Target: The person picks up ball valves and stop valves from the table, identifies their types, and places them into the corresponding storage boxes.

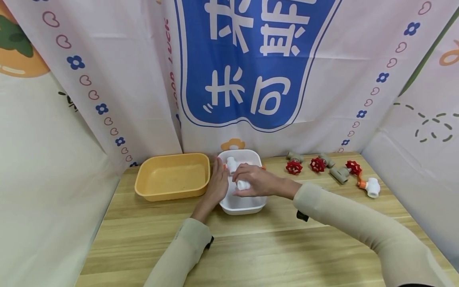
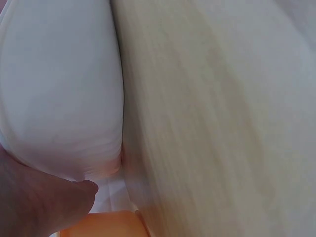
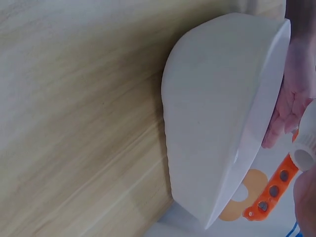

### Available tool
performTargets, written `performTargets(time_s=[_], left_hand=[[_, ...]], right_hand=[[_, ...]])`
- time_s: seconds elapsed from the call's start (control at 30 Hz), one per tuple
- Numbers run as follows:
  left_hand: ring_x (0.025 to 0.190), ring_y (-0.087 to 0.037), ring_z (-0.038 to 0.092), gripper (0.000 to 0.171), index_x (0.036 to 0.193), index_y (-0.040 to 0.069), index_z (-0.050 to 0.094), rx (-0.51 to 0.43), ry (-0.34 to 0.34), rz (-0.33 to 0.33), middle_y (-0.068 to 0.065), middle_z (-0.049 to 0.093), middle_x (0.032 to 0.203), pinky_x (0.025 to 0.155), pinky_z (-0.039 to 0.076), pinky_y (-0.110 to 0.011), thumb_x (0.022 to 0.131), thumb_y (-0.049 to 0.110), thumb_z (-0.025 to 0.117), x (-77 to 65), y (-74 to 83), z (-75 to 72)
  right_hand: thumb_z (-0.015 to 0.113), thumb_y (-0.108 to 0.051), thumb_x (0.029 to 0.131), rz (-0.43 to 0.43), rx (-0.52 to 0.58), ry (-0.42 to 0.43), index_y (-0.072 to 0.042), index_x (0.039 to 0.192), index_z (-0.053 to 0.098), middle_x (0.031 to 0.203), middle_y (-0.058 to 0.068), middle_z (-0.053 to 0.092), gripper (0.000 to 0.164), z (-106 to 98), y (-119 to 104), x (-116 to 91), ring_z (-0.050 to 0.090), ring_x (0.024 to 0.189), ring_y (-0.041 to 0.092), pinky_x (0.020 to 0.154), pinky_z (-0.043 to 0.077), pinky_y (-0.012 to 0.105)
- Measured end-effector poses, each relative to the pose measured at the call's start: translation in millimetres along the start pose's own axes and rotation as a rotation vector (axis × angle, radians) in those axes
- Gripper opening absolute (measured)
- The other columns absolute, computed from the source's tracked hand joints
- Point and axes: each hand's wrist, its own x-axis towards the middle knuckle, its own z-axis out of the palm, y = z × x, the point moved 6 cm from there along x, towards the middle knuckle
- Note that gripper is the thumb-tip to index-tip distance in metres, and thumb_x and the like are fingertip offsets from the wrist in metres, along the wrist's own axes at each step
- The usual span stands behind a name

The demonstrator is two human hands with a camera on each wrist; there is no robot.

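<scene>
A white plastic tray (image 1: pixel 244 210) stands on the table. My left hand (image 1: pixel 217 184) rests along its left side with fingers extended, and in the left wrist view a digit (image 2: pixel 59 202) touches the tray's outer wall. Over the tray, my right hand (image 1: pixel 254 181) grips a white ball valve (image 1: pixel 243 185). Its orange lever (image 3: pixel 271 190) with a row of holes shows in the right wrist view, where the fingers hide part of the valve. Another white valve (image 1: pixel 231 165) lies in the tray's far part.
A yellow tray (image 1: pixel 172 196) stands left of the white one. At the back right lie several grey-green valves with red handwheels (image 1: pixel 294 168) and one white valve (image 1: pixel 373 187) with an orange lever. A printed cloth (image 1: pixel 143 99) hangs behind the wooden table (image 1: pixel 258 251).
</scene>
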Motion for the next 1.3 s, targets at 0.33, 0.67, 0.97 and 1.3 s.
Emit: performTargets(time_s=[0.33, 0.67, 0.97, 1.3], left_hand=[[0.164, -0.028, 0.006, 0.066, 0.169, 0.002, 0.003, -0.001, 0.002, -0.002, -0.011, -0.006, 0.179, 0.132, 0.014, -0.048, 0.115, 0.036, 0.024, -1.2, -0.4, -2.1], [0.164, -0.028, 0.007, 0.065, 0.169, 0.004, 0.003, -0.009, 0.006, -0.025, -0.01, -0.005, 0.179, 0.133, 0.013, -0.047, 0.116, 0.033, 0.025, -1.7, 0.1, -3.0], [0.164, -0.028, 0.006, 0.067, 0.169, 0.005, 0.002, 0.002, -0.007, -0.021, -0.01, -0.006, 0.179, 0.133, 0.012, -0.047, 0.115, 0.041, 0.021, -2.4, 1.7, -1.8], [0.164, -0.028, 0.004, 0.066, 0.169, 0.006, 0.0, 0.008, -0.02, -0.031, -0.009, -0.007, 0.179, 0.133, 0.012, -0.049, 0.115, 0.039, 0.021, -1.3, 1.9, 0.9]], right_hand=[[0.089, -0.027, 0.087, -0.025, 0.011, -0.013, -0.002, 0.101, 0.078, 0.106, 0.005, 0.075, 0.031, 11.7, -2.1, -1.5, 0.069, 0.106, 0.019, 0.099, 0.058, 0.032], [0.088, -0.028, 0.088, -0.032, 0.006, -0.048, -0.003, 0.098, 0.076, 0.11, 0.007, 0.074, 0.03, 18.7, -3.3, -6.9, 0.07, 0.116, 0.026, 0.108, 0.055, 0.038], [0.09, -0.031, 0.086, 0.007, 0.01, -0.05, -0.006, 0.104, 0.075, 0.123, 0.01, 0.074, 0.035, 11.7, 0.2, -11.4, 0.067, 0.124, 0.028, 0.111, 0.053, 0.042], [0.085, -0.039, 0.091, 0.074, -0.029, -0.094, -0.007, 0.12, 0.076, 0.133, 0.012, 0.071, 0.044, 6.6, 4.4, -22.6, 0.064, 0.128, 0.031, 0.112, 0.051, 0.048]])
